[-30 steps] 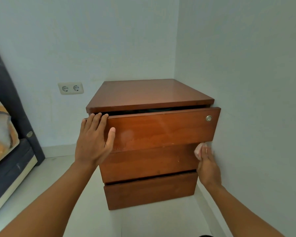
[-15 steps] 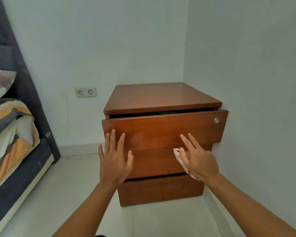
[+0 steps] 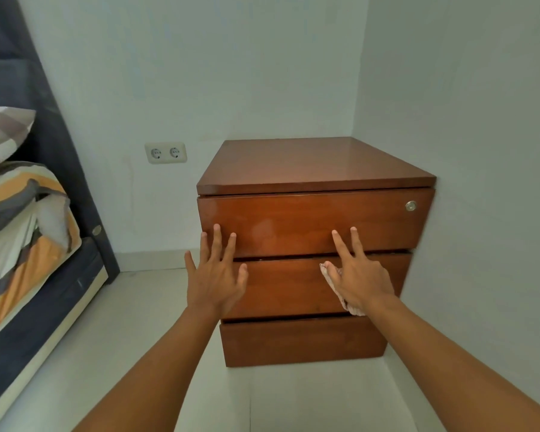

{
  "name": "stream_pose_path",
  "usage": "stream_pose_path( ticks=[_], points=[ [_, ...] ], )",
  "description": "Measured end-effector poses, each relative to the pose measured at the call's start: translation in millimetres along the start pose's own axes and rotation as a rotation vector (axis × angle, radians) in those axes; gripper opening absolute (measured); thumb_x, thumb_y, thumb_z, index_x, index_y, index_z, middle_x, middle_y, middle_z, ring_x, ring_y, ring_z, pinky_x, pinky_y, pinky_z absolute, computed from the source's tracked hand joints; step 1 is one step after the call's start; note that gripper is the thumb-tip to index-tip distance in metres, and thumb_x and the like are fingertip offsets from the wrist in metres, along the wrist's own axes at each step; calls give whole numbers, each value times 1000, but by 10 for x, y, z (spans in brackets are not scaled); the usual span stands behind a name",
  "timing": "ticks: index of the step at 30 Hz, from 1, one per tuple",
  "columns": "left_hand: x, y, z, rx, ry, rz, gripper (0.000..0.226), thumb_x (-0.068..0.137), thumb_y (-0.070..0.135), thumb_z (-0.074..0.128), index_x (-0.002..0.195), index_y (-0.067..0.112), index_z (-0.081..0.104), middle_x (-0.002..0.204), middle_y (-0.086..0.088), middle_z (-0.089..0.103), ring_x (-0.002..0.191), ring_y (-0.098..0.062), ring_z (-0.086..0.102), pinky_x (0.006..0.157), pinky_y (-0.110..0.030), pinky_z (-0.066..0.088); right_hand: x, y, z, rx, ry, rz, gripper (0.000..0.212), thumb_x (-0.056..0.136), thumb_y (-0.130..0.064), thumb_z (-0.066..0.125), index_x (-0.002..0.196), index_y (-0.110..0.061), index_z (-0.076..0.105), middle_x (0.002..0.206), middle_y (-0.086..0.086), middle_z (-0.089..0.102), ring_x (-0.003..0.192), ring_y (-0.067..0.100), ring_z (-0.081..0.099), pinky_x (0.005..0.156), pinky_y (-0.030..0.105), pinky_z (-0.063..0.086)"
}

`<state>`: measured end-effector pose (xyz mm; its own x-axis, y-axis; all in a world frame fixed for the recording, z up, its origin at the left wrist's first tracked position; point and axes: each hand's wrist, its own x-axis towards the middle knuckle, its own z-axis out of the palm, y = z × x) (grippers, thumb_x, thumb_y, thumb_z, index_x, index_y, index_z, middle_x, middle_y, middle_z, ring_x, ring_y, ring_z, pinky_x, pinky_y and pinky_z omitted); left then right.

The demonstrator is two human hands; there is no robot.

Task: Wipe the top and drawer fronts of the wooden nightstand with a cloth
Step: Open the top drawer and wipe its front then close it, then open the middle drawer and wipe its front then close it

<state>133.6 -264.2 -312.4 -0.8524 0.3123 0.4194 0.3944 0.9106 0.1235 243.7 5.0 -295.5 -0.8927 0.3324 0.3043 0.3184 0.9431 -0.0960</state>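
Head view shows the nightstand (image 3: 315, 232) standing in the corner, its right side close to the wall (image 3: 468, 182), with three drawer fronts stacked under a bare top. The left hand (image 3: 214, 275) is spread, grip released, its fingertips (image 3: 216, 228) on or just off the lower edge of the top drawer (image 3: 293, 219); whether they press the wood cannot be told. The right hand (image 3: 360, 275) has two fingers stretched up onto the same drawer while its remaining fingers pinch the cloth (image 3: 340, 291) against the palm, in front of the middle drawer (image 3: 281, 285).

Risks, as I judge them: the cloth is bunched and mostly tucked under the hand, so a stroke made like this would drag bare fingers over the glossy front and leave smears instead of lifting them. Pale cloudy patches near the centre of the top drawer could be missed. The narrow gaps between drawers could nip a fingertip if a drawer slides under pressure. The tight space by the wall could scrape knuckles on a wipe to the right edge.

Hard to make out: most of the cloth, including how it is folded; the right thumb; the nightstand's right flank; the small round metal fitting (image 3: 411, 206), which may be a lock. The bed (image 3: 28, 244) is cut off at the left.
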Motion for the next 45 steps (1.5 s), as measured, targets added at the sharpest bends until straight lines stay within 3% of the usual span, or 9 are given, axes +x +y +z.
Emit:
stream_pose_path(
  ticks=[2, 5, 7, 10, 13, 25, 35, 40, 45],
  points=[
    [48, 17, 22, -2, -24, -13, 75, 98, 63, 22, 162, 30, 2, 168, -2, -17, 155, -27, -15, 120, -62, 0, 64, 32, 36, 15, -17, 18, 71, 103, -62, 27, 161, -37, -6, 172, 5, -10, 86, 24, 68, 59, 25, 44],
    [72, 22, 79, -25, 0, -6, 78, 95, 65, 22, 162, 30, 1, 168, -2, -17, 156, -28, -10, 119, -59, -1, 95, 61, 136, 35, -21, 13, 74, 103, -63, 27, 161, -37, -9, 171, 5, -16, 70, 18, 57, 52, 21, 38],
    [49, -3, 113, -54, 43, 7, 78, 94, 64, 26, 162, 31, 5, 169, -1, -13, 156, -28, -5, 118, -55, -2, 93, 58, 192, 45, 3, 15, 72, 103, -63, 28, 162, -36, -4, 172, 5, -11, 72, 19, 62, 52, 21, 39],
    [-73, -71, 168, -81, 79, -6, 71, 94, 58, 34, 158, 26, 28, 168, -7, 19, 153, -29, 19, 120, -55, 18, 34, 6, 259, 32, 54, -39, 66, 103, -60, 31, 161, -33, 16, 171, 2, 14, 89, 24, 73, 58, 23, 46],
    [-223, -181, 287, -81, 27, -60, 69, 92, 58, 34, 149, 19, 41, 155, -9, 41, 142, -29, 37, 110, -53, 35, 1, -56, 365, 4, -19, -137, 64, 103, -60, 34, 159, -30, 24, 168, 1, 21, 94, 25, 73, 67, 30, 55],
    [48, -205, 356, 23, -190, -95, 83, 86, 78, 16, 156, 32, 18, 158, -4, 30, 140, -33, 38, 111, -60, 33, 187, -351, 519, 22, -100, -50, 63, 104, -53, 38, 159, -27, 21, 165, 9, 20, 103, 34, 70, 78, 39, 58],
    [130, -241, 162, 67, -262, -53, 76, 87, 82, 18, 145, 36, 36, 147, -4, 36, 131, -33, 42, 101, -59, 39, 248, -298, 343, -66, -176, -95, 63, 105, -52, 37, 161, -28, 20, 150, 7, 31, 104, 34, 65, 81, 40, 53],
    [134, -287, 114, 84, -325, -62, 81, 84, 85, 16, 151, 40, 27, 144, -9, 40, 135, -34, 40, 108, -63, 35, 214, -336, 226, -60, -227, -76, 68, 103, -54, 40, 162, -28, 18, 150, 9, 35, 112, 36, 62, 88, 41, 52],
    [3, -243, 16, -14, -265, 16, 75, 90, 67, 13, 151, 32, 40, 145, -7, 48, 134, -31, 44, 111, -57, 31, 73, -352, -62, 118, -298, -118, 58, 95, -60, 56, 147, -34, 51, 142, 0, 47, 116, 31, 62, 95, 44, 55]
  ],
)
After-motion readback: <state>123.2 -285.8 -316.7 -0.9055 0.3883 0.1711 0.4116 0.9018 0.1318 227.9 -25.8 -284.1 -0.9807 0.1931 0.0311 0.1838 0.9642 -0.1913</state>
